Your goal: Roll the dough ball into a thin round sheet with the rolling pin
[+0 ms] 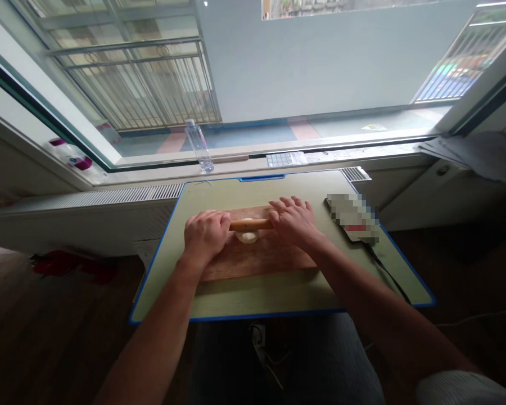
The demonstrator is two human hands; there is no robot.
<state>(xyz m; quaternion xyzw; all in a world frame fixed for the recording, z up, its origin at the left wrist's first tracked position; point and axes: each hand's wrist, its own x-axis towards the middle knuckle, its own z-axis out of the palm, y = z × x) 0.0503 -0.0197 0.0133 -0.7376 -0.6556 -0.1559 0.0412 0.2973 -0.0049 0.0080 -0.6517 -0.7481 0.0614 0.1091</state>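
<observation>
A wooden rolling pin (252, 225) lies level across a piece of white dough (247, 237) on a wooden board (257, 260). My left hand (207, 232) is curled over the pin's left end, thumb along its near side. Over the right end rests my right hand (293, 218), palm on the pin and fingers bent loosely forward past it. Both pin ends are hidden under the hands. The dough shows in front of and behind the pin, and its middle is covered.
The board sits on a pale green table (244, 298) with blue edging. A blurred-out flat device (352, 216) with a strap (385, 270) lies at the right. Behind, on the sill, stand a clear bottle (199, 147) and, farther left, a purple-capped bottle (71, 154). Papers (474, 154) lie right.
</observation>
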